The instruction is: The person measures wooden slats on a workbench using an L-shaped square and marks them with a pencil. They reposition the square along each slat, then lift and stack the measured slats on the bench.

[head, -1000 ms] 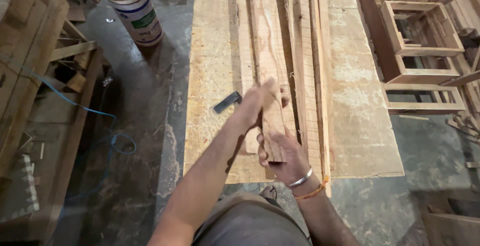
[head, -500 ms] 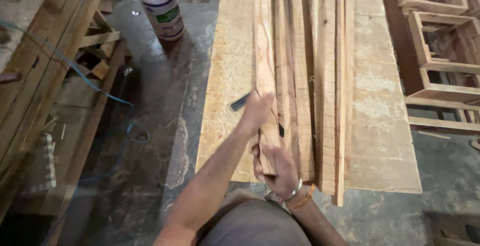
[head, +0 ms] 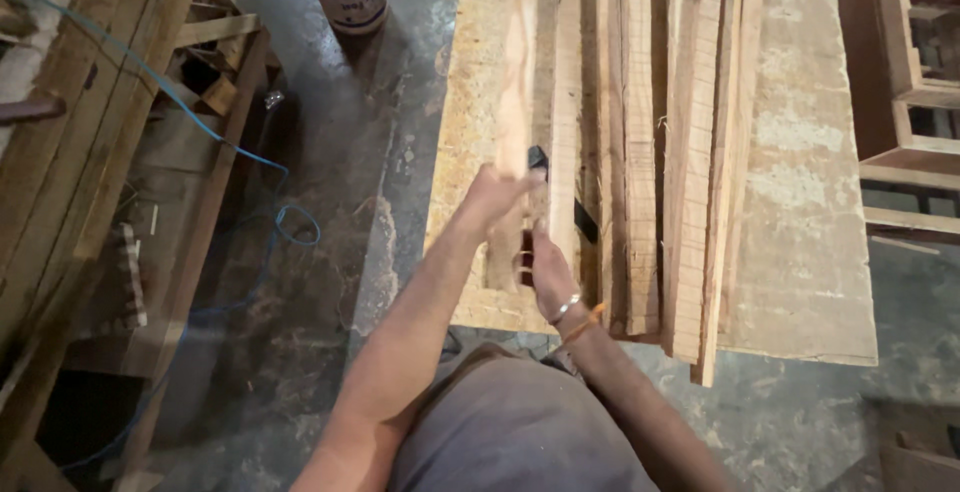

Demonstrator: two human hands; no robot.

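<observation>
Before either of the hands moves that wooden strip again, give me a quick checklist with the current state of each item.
1. Left hand on the long pale wooden strip: ok, fingers wrapped on it.
2. Right hand on the strip's near end: ok, touching; grip cannot tell.
3. Strip resting on the pale plywood board: cannot tell, it looks partly lifted.
4. Small black tool beside the strip: not ok, close to the hands.
5. Stack of rough wooden slats to the right: not ok, near ends overhang the board edge.
6. Blue cable on the floor: ok, away from the board.
</observation>
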